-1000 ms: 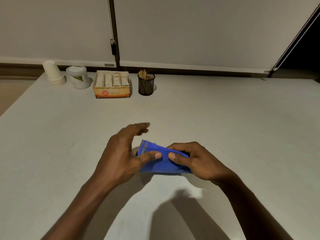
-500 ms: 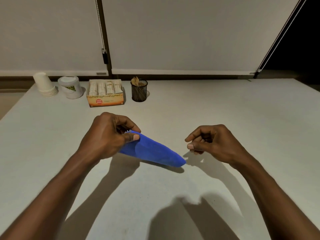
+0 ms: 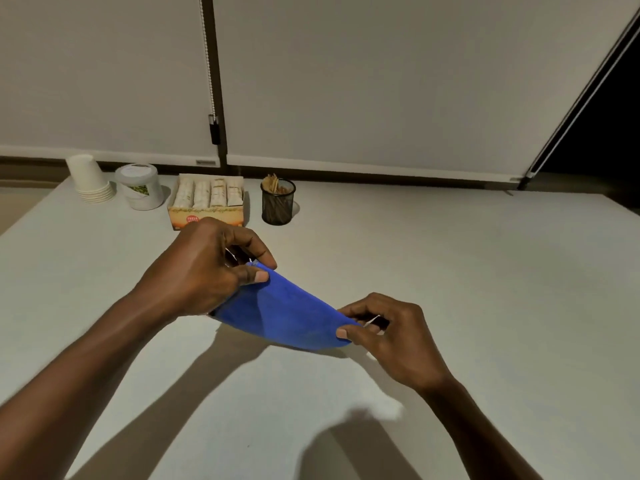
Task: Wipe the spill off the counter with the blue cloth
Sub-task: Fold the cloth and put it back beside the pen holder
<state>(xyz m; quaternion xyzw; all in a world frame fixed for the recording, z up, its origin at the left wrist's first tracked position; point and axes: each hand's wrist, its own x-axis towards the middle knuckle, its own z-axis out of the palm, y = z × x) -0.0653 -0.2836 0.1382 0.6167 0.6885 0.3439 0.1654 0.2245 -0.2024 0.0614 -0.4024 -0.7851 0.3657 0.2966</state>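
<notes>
blue cloth (image 3: 284, 315) pinched between both hands' fingers (image 3: 258, 277)

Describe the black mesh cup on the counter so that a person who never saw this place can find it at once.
Look along the far edge of the white counter, below the window blinds, where four items stand in a row. The black mesh cup is the rightmost one, just right of the cardboard box of sachets. It alone is dark and see-through, with wooden sticks inside.
</notes>
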